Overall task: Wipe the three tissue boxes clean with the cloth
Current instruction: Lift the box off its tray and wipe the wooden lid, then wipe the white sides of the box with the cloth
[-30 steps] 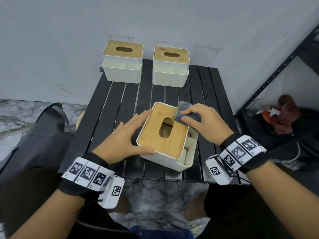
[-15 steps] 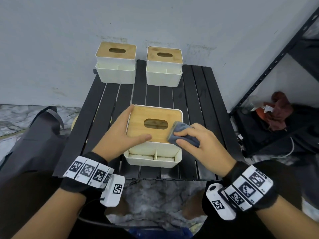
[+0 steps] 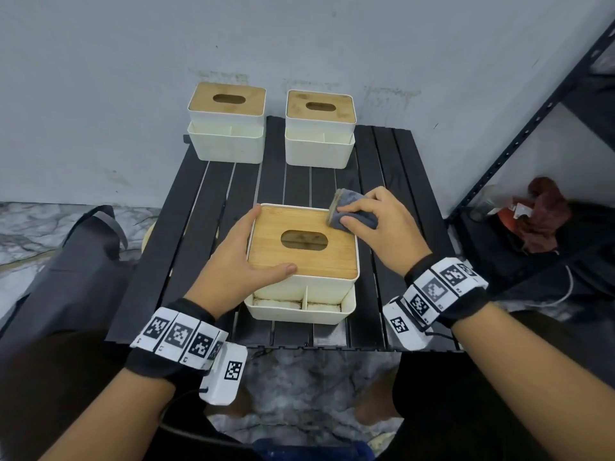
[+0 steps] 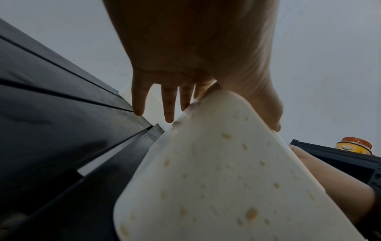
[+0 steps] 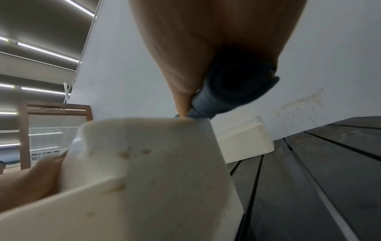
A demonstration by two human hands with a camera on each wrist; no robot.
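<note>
The nearest tissue box (image 3: 303, 261), white with a bamboo lid, stands near the front of the black slatted table (image 3: 213, 221). My left hand (image 3: 243, 254) steadies it: straight fingers (image 4: 169, 104) lie down its left wall (image 4: 216, 179) and the thumb rests on the lid's front edge. My right hand (image 3: 382, 227) grips a folded grey-blue cloth (image 3: 351, 211) and presses it on the lid's far right corner. The right wrist view shows the cloth (image 5: 230, 91) at the top edge of the box (image 5: 144, 171). Two more tissue boxes (image 3: 227, 128) (image 3: 319, 131) stand at the table's back edge.
A grey wall rises just behind the back boxes. A black metal shelf (image 3: 519, 134) stands to the right, with a red rag (image 3: 542, 214) on its lower level. A dark grey bag (image 3: 66, 261) lies on the floor to the left.
The near box has been turned square to me. My right hand slid the cloth from the lid's near right corner to its far right corner. The left hand stays on the box.
</note>
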